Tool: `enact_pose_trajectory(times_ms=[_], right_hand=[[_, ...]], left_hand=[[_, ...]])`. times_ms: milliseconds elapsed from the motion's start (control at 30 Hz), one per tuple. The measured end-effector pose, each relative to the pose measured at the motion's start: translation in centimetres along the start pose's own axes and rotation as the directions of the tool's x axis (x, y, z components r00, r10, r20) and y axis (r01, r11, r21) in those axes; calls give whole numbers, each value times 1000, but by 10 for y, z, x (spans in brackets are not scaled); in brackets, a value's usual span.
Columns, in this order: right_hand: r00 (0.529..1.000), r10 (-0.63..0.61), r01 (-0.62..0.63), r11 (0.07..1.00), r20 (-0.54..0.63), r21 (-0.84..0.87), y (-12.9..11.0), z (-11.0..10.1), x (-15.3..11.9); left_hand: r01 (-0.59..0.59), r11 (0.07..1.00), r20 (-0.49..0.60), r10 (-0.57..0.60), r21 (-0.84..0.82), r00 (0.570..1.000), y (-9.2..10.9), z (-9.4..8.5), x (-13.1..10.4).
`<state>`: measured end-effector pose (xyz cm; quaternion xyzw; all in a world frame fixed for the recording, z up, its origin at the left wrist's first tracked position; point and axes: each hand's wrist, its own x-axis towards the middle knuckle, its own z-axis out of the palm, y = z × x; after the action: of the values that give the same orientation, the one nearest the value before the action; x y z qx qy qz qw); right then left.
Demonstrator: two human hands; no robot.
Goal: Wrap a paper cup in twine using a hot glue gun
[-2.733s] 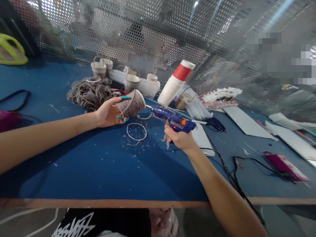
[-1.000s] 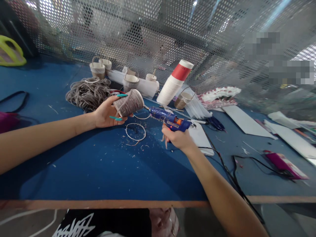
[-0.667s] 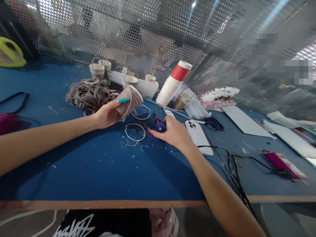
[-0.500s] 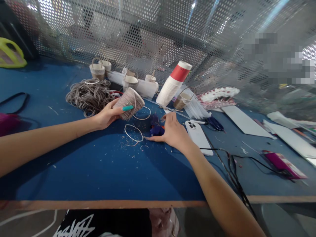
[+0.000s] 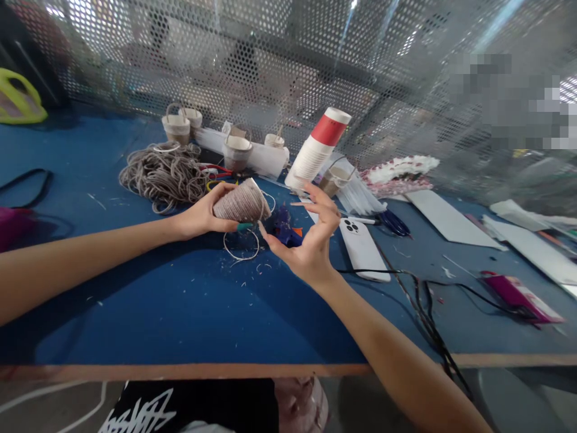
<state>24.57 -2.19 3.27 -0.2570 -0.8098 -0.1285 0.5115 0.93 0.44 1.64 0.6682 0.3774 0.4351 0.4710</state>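
Observation:
My left hand (image 5: pixel 202 215) is closed round a paper cup wrapped in grey-beige cord (image 5: pixel 243 202), which lies tilted on its side above the table, its rim towards the right. My right hand (image 5: pixel 311 243) has its fingers spread, with the thumb tip close to the cup's rim; whether it touches cannot be made out. Nothing shows between its fingers. Just behind that hand stands a dark blue tool (image 5: pixel 285 227), looking like a glue gun, partly hidden. Below the cup lies a thin white ring (image 5: pixel 243 259).
A heap of grey cord (image 5: pixel 164 177) lies behind my left hand, beside red-handled scissors (image 5: pixel 216 170). Several small cord-wrapped cups with handles (image 5: pixel 237 153) stand near a leaning stack of paper cups (image 5: pixel 311 157). A white phone (image 5: pixel 364 249) and black cables (image 5: pixel 428 319) lie right.
My left hand has turned the cup and moved it slightly right and down. My right hand has risen from the blue tool and spread its fingers, its thumb nearing the cup's rim.

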Motion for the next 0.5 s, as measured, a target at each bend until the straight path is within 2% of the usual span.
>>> enact_pose_trajectory(times_ms=[133,300,500], right_hand=[[1000,30,-30,999,2,13,-3,5,-1],[1000,-9,9,999,11,42,-3,3,1],[993,-56,59,998,105,-25,-7,-3,0]], left_hand=[[-11,999,60,8,42,998,2,0,1],[67,998,85,-66,-8,994,4,-1,3],[134,986,133,-121,-95,984,5,-4,4]])
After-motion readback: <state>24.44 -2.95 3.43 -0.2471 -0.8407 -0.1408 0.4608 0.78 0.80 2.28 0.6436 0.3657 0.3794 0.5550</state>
